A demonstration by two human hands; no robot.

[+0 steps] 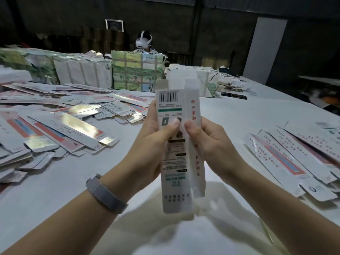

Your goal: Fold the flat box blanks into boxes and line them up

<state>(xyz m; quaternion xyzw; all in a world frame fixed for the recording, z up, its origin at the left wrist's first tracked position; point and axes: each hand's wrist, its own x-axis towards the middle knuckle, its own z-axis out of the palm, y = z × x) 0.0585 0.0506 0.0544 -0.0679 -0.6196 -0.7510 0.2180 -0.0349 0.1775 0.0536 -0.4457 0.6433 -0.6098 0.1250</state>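
Nearest the camera, both hands met at the middle of one box blank point(176, 144), held upright above the person's lap. The left hand point(156, 133) pinched its barcode panel, thumb on the printed face; the right hand point(204, 140) pinched the narrower side panel with red characters. The blank's long axis ran away from the body, tilted slightly, and neither hand was clearly nearer. Judging by this, squaring the tube would turn on pressing those two panels against each other. Beyond lay the white table point(239, 111), with loose blanks point(60, 122) heaped left and others point(294, 153) fanned right; farther off, strapped bundles point(138, 70) before a dark wall
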